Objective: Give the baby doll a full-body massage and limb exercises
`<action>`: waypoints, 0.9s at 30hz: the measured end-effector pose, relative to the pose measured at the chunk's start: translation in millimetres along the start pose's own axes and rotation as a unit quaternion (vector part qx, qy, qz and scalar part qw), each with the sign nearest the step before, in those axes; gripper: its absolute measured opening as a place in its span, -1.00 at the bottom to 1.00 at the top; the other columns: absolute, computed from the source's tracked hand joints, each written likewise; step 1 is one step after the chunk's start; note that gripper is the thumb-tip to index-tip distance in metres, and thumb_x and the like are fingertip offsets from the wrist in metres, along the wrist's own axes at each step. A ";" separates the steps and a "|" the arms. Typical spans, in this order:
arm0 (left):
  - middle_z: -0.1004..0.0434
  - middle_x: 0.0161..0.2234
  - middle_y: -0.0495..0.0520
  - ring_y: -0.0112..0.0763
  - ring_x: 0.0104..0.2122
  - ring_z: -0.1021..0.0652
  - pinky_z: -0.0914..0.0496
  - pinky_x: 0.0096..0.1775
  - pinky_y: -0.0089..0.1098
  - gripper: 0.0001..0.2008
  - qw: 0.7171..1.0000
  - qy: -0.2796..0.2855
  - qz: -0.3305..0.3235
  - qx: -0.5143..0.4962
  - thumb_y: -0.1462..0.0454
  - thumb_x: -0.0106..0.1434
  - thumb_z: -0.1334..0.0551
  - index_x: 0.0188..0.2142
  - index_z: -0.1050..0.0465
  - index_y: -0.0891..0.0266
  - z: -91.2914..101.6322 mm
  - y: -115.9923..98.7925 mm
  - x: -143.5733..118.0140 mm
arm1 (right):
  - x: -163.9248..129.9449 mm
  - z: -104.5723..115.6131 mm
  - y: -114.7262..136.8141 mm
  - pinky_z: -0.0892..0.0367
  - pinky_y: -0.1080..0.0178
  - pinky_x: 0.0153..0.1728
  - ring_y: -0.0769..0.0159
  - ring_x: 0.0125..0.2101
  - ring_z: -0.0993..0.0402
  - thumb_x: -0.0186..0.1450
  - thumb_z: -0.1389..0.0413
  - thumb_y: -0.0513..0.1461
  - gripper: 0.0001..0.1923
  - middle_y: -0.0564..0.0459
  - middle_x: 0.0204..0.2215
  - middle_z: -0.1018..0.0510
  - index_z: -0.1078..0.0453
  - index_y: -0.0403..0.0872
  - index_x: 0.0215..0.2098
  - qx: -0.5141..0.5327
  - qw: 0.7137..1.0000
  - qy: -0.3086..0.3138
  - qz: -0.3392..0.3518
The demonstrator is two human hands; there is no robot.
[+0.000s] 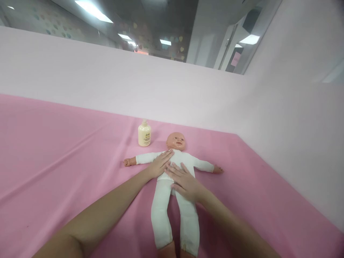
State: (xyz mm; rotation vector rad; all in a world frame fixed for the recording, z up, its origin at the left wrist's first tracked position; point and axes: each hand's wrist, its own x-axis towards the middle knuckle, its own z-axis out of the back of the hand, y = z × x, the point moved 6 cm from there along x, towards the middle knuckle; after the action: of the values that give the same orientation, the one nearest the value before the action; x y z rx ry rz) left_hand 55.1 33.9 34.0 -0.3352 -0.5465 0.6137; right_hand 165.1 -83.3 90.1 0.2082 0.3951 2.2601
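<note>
Lying on a pink cloth-covered surface (pixel 53 150) walled in pale pink, the white-suited plastic baby doll (pixel 176 168) had the left hand (pixel 159 165) and right hand (pixel 184 181) spread flat on its torso; a cream lotion bottle (pixel 144 134) stood beside its head.

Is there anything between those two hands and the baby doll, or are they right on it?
Nothing visible is in the way. The left hand lies flat on the doll at its chest, the right hand flat on its belly. The cream bottle stands apart, beside the doll's head.
</note>
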 end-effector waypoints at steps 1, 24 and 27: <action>0.11 0.41 0.04 -0.34 0.38 0.01 0.07 0.36 -0.17 -0.45 1.000 -0.003 -0.001 0.000 0.09 0.47 0.20 0.39 0.10 0.14 0.4 -0.1 -0.1 | -1.2 -0.4 9.9 0.48 -0.09 0.34 0.17 0.41 0.31 0.46 0.23 0.04 -0.41 0.07 0.40 0.02 0.08 0.10 0.40 0.010 1.000 0.015 0.025; 0.08 0.40 -0.05 -0.36 0.37 -0.03 0.07 0.38 -0.17 -0.47 0.999 -0.003 0.050 -0.017 0.10 0.47 0.17 0.38 0.05 0.09 6.7 -3.6 -1.7 | -30.2 -35.6 118.0 0.21 -0.08 0.31 0.12 0.35 0.02 0.34 -0.05 -0.04 -0.61 0.07 0.27 -0.31 -0.38 0.05 0.09 -0.035 0.941 0.070 0.328; 0.08 0.40 -0.06 -0.36 0.37 -0.03 0.07 0.38 -0.16 -0.47 0.999 -0.003 0.048 -0.014 0.11 0.47 0.17 0.38 0.05 0.08 7.2 -4.9 -1.8 | -33.2 -37.2 120.5 0.18 -0.01 0.32 0.17 0.33 -0.05 0.36 -0.02 -0.04 -0.63 0.11 0.25 -0.34 -0.40 0.05 0.07 -0.047 0.936 0.073 0.341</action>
State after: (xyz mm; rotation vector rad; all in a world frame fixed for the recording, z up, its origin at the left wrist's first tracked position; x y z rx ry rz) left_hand 52.0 29.9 41.3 -0.3884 -0.5475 0.6994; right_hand 91.9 -191.1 96.5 0.1395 0.3199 2.9859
